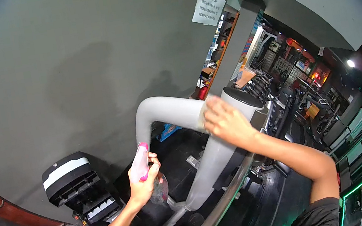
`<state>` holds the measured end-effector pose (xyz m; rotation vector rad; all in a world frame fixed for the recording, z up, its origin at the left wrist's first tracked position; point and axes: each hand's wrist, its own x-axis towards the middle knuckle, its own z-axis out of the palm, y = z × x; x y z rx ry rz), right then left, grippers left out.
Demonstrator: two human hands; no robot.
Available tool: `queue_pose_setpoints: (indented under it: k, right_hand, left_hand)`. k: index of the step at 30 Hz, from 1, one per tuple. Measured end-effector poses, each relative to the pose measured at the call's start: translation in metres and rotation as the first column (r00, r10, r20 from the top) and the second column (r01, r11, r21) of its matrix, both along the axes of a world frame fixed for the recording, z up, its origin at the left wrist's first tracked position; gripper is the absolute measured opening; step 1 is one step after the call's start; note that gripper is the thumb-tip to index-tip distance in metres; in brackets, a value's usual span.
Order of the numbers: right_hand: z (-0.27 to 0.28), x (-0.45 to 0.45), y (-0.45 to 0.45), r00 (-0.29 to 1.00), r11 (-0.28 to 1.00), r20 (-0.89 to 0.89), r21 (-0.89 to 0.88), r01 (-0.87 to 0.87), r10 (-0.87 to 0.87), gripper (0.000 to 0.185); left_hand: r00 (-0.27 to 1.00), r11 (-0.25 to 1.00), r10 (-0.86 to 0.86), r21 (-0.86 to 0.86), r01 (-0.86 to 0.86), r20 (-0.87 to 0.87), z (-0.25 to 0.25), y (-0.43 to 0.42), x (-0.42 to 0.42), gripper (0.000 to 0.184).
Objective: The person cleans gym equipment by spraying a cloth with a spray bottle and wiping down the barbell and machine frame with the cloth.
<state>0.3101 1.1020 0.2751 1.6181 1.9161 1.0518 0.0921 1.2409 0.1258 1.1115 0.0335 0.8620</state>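
Note:
My left hand point(144, 185) is wrapped round a spray bottle point(160, 189) with a clear body and a pink-and-white trigger head. The bottle is beside the bend of a thick light-grey tube of a gym machine point(166, 109). On that tube, near its joint with the upright post, my right hand point(225, 122) presses a pale cloth point(202, 118). Only the cloth's edge shows past the fingers, and the hand is slightly blurred. A round black cap point(243, 97) tops the post just right of this hand.
A metal rail point(223, 203) slants across the front, below my right forearm. At the left stands a black-and-white machine part point(72, 177) near the grey wall point(52, 76). A paper sign point(208, 7) hangs on the wall. More gym equipment point(318, 110) fills the right.

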Motion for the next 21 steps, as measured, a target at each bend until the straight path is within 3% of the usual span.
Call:
queue_pose_setpoints:
  k: [2, 5, 8, 10, 12, 16, 19, 21]
  right_hand:
    - [-0.004, 0.000, 0.002, 0.999, 0.996, -0.041, 0.083, -0.025, 0.028, 0.019]
    - [-0.055, 0.008, -0.015, 0.999, 0.973, 0.013, -0.229, -0.034, 0.038, 0.023]
    - [-0.049, 0.009, -0.014, 0.997, 0.961, -0.065, -0.269, -0.065, 0.049, 0.023]
    - [-0.022, 0.007, 0.003, 0.995, 0.971, -0.074, -0.222, -0.088, 0.073, 0.023]
    - [0.001, 0.007, 0.017, 0.997, 0.996, -0.009, -0.028, 0.080, -0.081, 0.024]
    - [-0.029, 0.008, 0.015, 0.996, 0.991, 0.064, 0.126, 0.050, -0.058, 0.023]
    - [-0.055, 0.004, 0.003, 0.989, 0.954, 0.150, -0.297, 0.033, 0.012, 0.024]
    - [-0.052, 0.008, 0.011, 0.997, 0.967, 0.075, -0.254, 0.027, -0.008, 0.024]
  left_hand:
    - [1.000, 1.000, -0.004, 0.005, 0.004, -0.007, 0.000, -0.002, 0.000, 0.027]
    - [1.000, 1.000, -0.016, -0.004, 0.016, -0.009, 0.001, -0.003, 0.000, 0.028]
    - [1.000, 0.999, -0.022, 0.027, 0.022, -0.004, 0.003, -0.002, 0.001, 0.028]
    - [1.000, 0.999, -0.021, 0.025, 0.021, -0.005, 0.001, -0.004, 0.003, 0.028]
    - [1.000, 1.000, -0.008, 0.026, 0.009, -0.009, 0.002, -0.005, 0.004, 0.029]
    - [1.000, 0.999, -0.025, 0.029, 0.025, 0.004, 0.002, -0.006, 0.004, 0.028]
    - [0.999, 0.999, -0.039, 0.015, 0.039, -0.022, 0.002, -0.005, 0.000, 0.028]
    - [1.000, 1.000, -0.019, 0.018, 0.019, -0.010, 0.005, -0.003, 0.001, 0.028]
